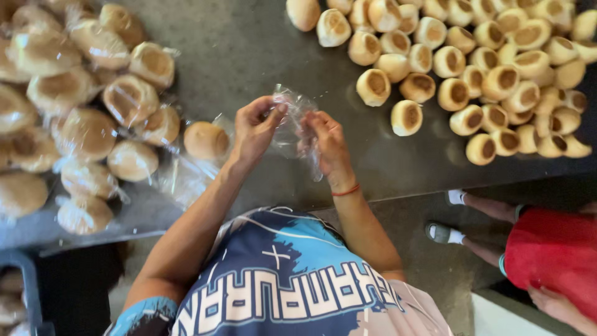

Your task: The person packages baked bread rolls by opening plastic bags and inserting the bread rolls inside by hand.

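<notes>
Here, bare buns (472,68) and wrapped buns (81,112) flank the plastic bag (292,121) on the table (249,43). Left hand (255,127) and right hand (326,146) both pinch the bag, which hangs between them.

Clear plastic bag (292,121), golden-brown buns (472,68)

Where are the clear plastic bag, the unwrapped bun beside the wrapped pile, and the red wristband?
clear plastic bag (292,121), head view, on the crinkled film between the two hands.
unwrapped bun (206,140), head view, on its browned top.
red wristband (346,191), head view, on the band across the right wrist.
</notes>
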